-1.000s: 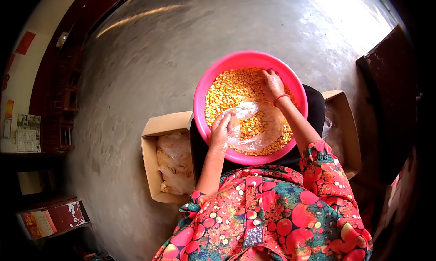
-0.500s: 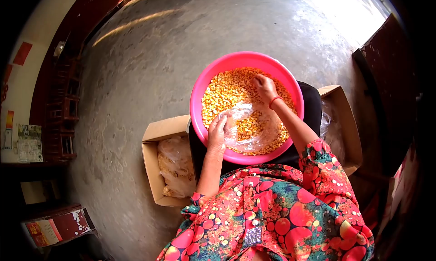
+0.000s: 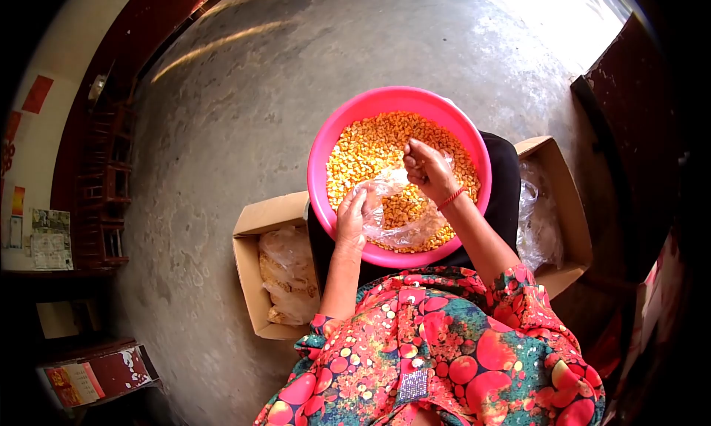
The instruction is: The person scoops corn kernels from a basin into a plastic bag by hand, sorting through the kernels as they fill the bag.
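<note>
A pink basin [image 3: 320,181] full of yellow corn kernels [image 3: 370,141] rests on my lap. Inside it lies a clear plastic bag [image 3: 415,232], its mouth spread, with kernels showing in and through it. My left hand [image 3: 351,217] pinches the bag's rim at the left side of the basin. My right hand [image 3: 429,170], with a red band at the wrist, hovers above the kernels near the bag's far right edge. Its fingers are curled together, and whatever they hold is hidden.
An open cardboard box [image 3: 248,278] holding bagged yellow material stands on the floor to my left. Another cardboard box [image 3: 566,211] with clear plastic inside is to my right. Wooden stools [image 3: 111,181] line the left wall; dark furniture [image 3: 629,130] stands at right.
My right hand has drawn back from the far kernels toward me, lifting toward the bag with its fingers closed. My left hand keeps its pinch on the bag's rim.
</note>
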Demonstrator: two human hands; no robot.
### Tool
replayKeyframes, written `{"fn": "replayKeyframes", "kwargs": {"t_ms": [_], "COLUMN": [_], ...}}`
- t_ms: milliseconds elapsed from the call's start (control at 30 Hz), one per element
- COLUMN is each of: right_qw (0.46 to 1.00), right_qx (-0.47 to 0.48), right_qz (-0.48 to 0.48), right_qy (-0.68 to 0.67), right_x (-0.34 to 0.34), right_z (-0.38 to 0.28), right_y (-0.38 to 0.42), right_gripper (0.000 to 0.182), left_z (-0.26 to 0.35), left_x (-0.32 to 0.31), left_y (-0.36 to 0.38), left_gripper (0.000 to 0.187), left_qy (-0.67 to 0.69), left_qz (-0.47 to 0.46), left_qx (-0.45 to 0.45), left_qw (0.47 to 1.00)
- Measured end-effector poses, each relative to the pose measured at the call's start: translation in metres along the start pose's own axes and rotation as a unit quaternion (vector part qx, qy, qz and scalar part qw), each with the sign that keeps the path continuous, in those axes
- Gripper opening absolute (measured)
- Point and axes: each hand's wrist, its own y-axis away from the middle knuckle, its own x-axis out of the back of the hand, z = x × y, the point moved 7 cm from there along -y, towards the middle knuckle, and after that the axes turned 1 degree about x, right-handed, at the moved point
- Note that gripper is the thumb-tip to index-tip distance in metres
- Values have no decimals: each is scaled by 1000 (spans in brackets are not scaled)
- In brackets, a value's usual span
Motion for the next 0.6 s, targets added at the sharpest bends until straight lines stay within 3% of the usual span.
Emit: {"fn": "replayKeyframes", "kwargs": {"t_ms": [67,300,367,500,600], "right_qw": [1000,987,974,955,935], "right_qx": [0,27,101,72,101], "right_qz": [-29,29,-1,-19,-44], "right_qy": [3,156,204,288,338], "right_x": [-5,0,-2,-13,-20], "right_z": [16,52,54,55,55], "right_y": [8,30,29,36,40], "right_gripper": [19,22,24,28,31], "left_z": [-1,1,0,0,1], "left_x": [0,-1,-1,0,1], "left_y": [-1,0,0,0,0], "left_gripper": [14,14,15,14,15], "left_qy": [-1,37,42,13,5], "left_qz": [2,13,2,11,19], "left_qx": [0,-10,-10,-9,-7], "left_qw": [1000,999,999,1000,1000]}}
